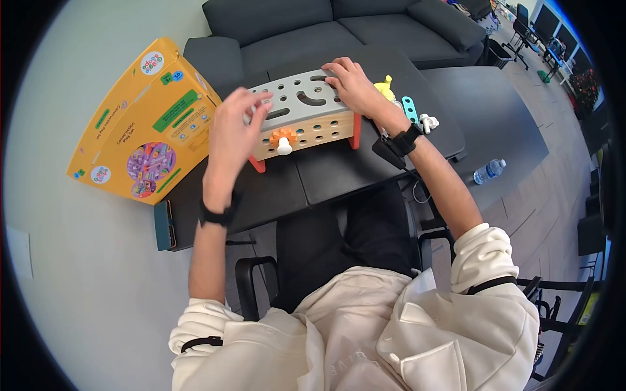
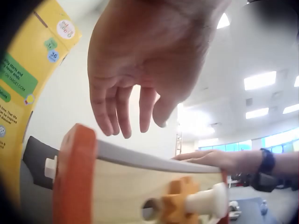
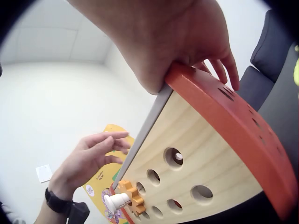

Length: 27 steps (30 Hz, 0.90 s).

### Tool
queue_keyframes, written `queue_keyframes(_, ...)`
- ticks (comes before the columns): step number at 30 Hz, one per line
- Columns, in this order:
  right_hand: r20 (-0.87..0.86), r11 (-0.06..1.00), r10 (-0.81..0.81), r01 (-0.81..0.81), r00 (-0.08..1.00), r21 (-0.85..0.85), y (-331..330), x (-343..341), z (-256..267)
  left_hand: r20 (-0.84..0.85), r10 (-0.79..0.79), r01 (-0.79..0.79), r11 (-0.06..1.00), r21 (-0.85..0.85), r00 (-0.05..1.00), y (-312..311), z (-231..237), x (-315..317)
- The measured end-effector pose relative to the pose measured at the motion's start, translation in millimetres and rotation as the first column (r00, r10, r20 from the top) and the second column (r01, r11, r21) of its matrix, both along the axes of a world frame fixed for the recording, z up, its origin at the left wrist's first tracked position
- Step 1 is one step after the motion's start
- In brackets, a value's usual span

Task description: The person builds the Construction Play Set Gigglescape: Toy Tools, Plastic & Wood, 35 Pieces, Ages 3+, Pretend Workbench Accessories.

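A toy workbench (image 1: 312,129) with a grey holed top, pale wooden sides and red ends stands on the black table. An orange gear (image 1: 283,138) sits on its near side, with a white bolt (image 1: 284,147) through the middle. My right hand (image 1: 356,88) rests on the right end of the grey top, fingers over the far edge. Above the left end hovers my left hand (image 1: 233,130), fingers loosely bent with nothing between them. In the left wrist view its fingertips hang apart from the top. A second white bolt head (image 2: 50,168) sticks out by the red end.
A yellow construction set box (image 1: 143,124) stands at the left. Right of the workbench lie a yellow toy piece (image 1: 385,88), a teal holed strip (image 1: 409,109) and white pieces (image 1: 428,123). A water bottle (image 1: 489,171) is farther right. Behind the table is a dark sofa (image 1: 287,29).
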State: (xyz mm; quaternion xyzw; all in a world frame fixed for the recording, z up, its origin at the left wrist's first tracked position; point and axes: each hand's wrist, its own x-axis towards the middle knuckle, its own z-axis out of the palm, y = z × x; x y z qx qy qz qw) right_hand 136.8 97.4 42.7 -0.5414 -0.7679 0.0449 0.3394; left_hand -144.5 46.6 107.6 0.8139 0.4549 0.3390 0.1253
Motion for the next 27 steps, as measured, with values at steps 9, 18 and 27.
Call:
queue_keyframes(9, 0.018, 1.000, -0.012, 0.012, 1.000, -0.002, 6, 2, -2, -0.283, -0.033, 0.040, 0.999, 0.022, 0.959, 81, -47, 5)
queue_keyframes(18, 0.055, 0.987, 0.162, -0.161, 0.985, -0.027, -7, 58, 10, -0.249, -0.026, 0.030, 0.999, 0.014, 0.968, 74, -43, 5)
queue_keyframes(27, 0.139, 0.935, -0.095, 0.136, 0.986, -0.326, -49, 176, 8, -0.215, -0.030, 0.037, 0.999, 0.028, 0.976, 77, -47, 6)
